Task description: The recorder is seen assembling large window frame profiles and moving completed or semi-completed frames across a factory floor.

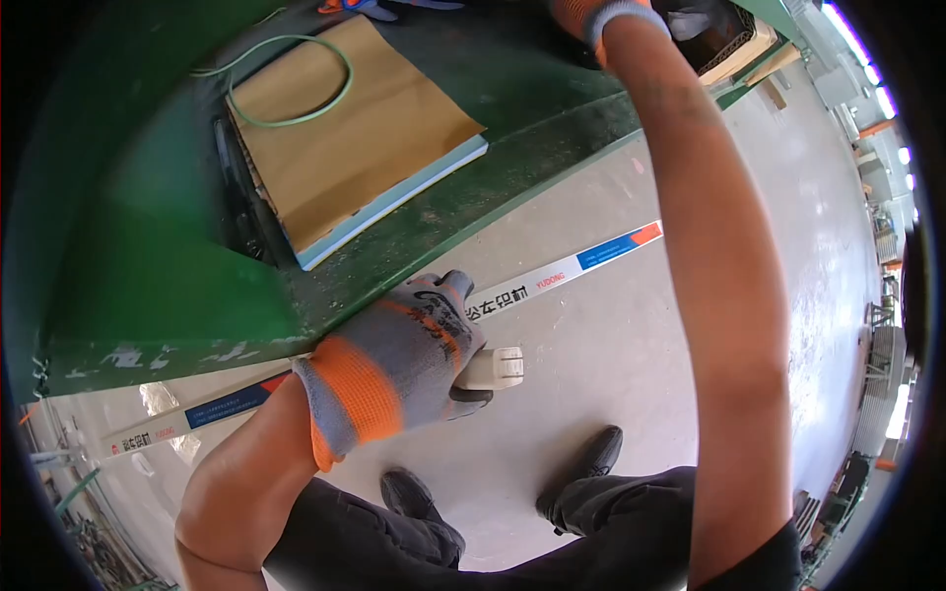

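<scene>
My left hand (419,340), in a grey work glove with an orange cuff, is beside the front edge of the green workbench (532,182). Its fingers are closed round an off-white, block-shaped piece (498,368) with small grooves at its end. What exactly the piece is, I cannot tell. At the top edge of the view, my right hand (581,20) reaches over the bench in a similar glove. Its fingers are cut off by the frame, so its grip is hidden. Close by it stands an open cardboard box (739,54) with dark and clear contents.
On the bench lies a stack of sheets topped with brown paper (365,128), a pale green cord loop (350,84) resting on it. Blue-and-orange items (370,8) lie farther back. A printed white strip (552,276) runs along the floor below the bench. My shoes (591,463) stand on the floor.
</scene>
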`<state>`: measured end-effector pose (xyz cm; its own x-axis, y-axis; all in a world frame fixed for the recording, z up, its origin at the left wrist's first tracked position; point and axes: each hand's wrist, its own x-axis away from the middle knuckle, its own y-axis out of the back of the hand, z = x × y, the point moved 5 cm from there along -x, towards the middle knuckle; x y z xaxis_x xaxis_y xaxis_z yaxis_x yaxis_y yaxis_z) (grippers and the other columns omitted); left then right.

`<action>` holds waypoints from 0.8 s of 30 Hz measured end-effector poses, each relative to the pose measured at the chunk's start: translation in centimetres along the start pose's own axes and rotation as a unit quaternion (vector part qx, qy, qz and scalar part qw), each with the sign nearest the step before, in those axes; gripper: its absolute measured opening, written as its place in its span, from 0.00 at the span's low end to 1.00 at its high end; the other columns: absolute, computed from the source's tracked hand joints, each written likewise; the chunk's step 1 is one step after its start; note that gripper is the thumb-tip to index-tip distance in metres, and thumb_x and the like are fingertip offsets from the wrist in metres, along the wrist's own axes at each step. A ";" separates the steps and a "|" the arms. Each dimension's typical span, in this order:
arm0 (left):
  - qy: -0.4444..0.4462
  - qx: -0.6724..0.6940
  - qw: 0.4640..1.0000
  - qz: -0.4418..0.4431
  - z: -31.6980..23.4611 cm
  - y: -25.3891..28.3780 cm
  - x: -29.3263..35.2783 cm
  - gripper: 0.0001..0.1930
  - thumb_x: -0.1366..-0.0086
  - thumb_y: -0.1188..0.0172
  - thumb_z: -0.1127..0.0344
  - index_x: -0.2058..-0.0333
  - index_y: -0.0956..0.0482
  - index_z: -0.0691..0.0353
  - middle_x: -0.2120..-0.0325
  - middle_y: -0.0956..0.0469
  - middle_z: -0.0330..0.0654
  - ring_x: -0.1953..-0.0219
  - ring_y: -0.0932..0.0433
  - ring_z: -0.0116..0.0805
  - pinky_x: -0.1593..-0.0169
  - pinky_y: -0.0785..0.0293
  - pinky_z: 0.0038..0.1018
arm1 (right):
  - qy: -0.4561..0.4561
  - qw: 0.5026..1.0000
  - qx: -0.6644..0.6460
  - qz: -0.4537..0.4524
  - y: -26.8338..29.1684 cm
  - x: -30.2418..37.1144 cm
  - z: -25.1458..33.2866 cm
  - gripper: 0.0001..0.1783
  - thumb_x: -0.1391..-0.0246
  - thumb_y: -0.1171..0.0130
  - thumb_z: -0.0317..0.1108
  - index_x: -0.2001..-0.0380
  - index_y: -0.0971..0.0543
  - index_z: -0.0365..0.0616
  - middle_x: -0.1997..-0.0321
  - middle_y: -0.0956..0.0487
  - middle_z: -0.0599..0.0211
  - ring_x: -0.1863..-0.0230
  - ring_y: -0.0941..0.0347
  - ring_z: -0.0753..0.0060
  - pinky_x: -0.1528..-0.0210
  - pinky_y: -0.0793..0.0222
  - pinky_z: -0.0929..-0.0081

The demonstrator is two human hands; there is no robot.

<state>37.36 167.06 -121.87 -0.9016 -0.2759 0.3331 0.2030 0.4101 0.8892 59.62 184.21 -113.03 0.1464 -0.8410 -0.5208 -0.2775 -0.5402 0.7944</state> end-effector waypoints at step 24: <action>-0.026 -0.045 0.997 -0.056 1.6 -1.8 2.0 0.22 0.44 0.38 0.50 0.62 0.19 0.64 0.62 0.28 0.54 0.62 0.25 0.44 0.58 0.26 0.36 | 0.074 0.832 -0.540 -0.103 -1.3 1.6 -7.2 0.18 0.37 0.51 0.38 0.47 0.27 0.43 0.47 0.25 0.58 0.47 0.30 0.62 0.46 0.32 0.65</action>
<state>34.57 167.18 -123.28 -0.9388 -0.2688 0.2155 0.1310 0.2998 0.9450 67.05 183.40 -112.67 0.2220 -0.6782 -0.7005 0.7709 -0.3178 0.5520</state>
